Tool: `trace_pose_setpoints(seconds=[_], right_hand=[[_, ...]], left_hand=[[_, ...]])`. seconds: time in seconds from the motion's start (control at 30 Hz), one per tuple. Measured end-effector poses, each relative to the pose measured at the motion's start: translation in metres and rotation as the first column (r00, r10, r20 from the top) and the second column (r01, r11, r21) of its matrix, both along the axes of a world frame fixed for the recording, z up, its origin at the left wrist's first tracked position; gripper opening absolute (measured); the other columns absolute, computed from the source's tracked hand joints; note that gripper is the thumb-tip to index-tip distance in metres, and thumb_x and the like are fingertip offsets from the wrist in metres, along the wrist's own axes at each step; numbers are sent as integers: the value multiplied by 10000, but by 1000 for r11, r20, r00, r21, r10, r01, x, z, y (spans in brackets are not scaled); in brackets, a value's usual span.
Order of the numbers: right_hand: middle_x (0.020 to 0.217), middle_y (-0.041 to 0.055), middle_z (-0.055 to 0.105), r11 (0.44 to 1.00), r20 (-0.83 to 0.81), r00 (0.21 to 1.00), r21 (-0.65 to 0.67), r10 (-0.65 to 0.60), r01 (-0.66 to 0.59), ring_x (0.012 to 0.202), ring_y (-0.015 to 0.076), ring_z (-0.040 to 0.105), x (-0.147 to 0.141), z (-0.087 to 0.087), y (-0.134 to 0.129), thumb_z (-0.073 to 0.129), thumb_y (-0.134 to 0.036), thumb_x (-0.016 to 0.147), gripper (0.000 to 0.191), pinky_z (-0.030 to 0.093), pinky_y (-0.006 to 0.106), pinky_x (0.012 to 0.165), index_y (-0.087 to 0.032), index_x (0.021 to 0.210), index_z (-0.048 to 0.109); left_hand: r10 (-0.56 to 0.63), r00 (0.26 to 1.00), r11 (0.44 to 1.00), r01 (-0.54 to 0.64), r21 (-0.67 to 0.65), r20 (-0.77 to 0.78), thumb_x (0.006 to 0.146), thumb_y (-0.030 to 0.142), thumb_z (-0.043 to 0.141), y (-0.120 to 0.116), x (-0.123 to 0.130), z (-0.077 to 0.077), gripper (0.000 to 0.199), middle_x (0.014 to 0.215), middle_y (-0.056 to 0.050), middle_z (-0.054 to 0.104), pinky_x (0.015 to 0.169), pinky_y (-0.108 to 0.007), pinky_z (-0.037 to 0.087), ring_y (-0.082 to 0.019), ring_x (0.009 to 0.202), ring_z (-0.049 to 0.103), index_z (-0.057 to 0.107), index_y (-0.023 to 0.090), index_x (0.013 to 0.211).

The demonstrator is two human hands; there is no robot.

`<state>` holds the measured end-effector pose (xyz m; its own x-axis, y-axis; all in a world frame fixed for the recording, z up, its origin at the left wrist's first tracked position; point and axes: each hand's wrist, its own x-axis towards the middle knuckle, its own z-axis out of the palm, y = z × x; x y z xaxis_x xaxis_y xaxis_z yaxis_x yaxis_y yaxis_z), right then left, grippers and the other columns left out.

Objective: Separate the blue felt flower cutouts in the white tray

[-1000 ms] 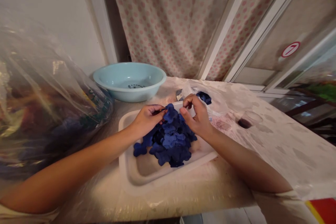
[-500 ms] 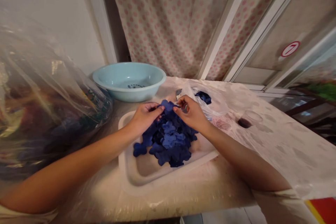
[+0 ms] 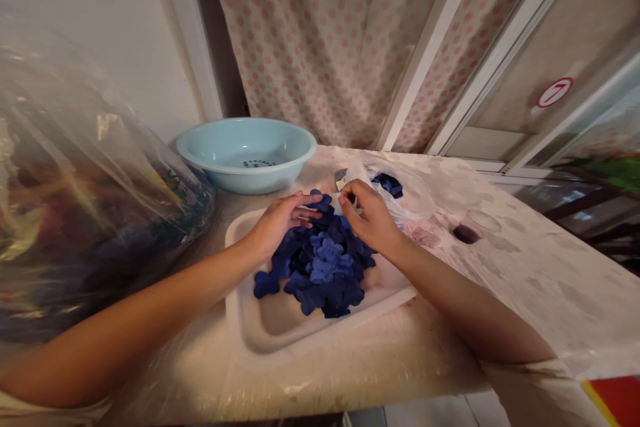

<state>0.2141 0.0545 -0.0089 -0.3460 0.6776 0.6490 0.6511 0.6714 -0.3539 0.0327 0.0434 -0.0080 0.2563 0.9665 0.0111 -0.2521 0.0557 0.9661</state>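
Observation:
A heap of blue flower-shaped fabric pieces (image 3: 325, 273) lies in a white plastic tray (image 3: 265, 361) before me. Over the heap's far left side is my left hand (image 3: 284, 219), its fingers stretched out and apart, with a blue flower piece (image 3: 323, 203) just beyond the fingertips. Whether the fingers touch that piece I cannot tell. My right hand (image 3: 367, 215) hovers at the tray's far right, thumb and forefinger pinched together. What is in that pinch, if anything, is too small to make out.
Behind the tray stands a light blue basin (image 3: 245, 180). A clear plastic bag (image 3: 395, 210) with dark blue pieces (image 3: 388, 185) lies at the back right, near a cup of dark liquid (image 3: 466, 233). A large filled plastic bag (image 3: 100, 213) bulges on the left.
Both hands were pinching a blue flower piece between them. My left fingers have since straightened and let go, while my right hand has drawn slightly right, still pinched.

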Motion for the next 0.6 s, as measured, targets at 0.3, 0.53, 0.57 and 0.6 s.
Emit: trace_pose_setpoints(seconds=[0.3,0.53,0.57,0.6], right_hand=[[859,57,595,918,340,939,385,-42,-98,793,167,531,4,-2,-4,468,-198,863,149,395,307,698,-187,886,615],[739,37,567,948,295,954,287,50,-139,719,153,507,3,-3,-2,495,-270,857,174,375,291,677,-170,743,581],[725,36,562,952,286,956,272,58,-139,713,152,503,3,-2,-2,502,-293,854,192,372,288,675,-168,729,577],[705,33,556,956,282,957,258,65,-141,698,148,496,2,-2,-2,503,-311,853,217,367,285,669,-167,706,571]], left_hand=[[-13,996,1000,15,-23,83,714,334,566,-1,1,1,287,871,-84,705,705,-295,482,-191,769,631,701,119,849],[71,996,997,-70,21,-47,626,183,663,-2,3,2,231,801,-42,711,723,-303,499,-151,680,634,708,149,850],[85,995,996,-84,21,-49,627,189,666,-2,3,2,231,803,-44,712,727,-310,501,-152,675,634,708,147,850],[95,995,995,-94,25,-41,626,196,669,-2,3,2,235,815,-48,712,739,-317,502,-155,684,637,708,144,851]])
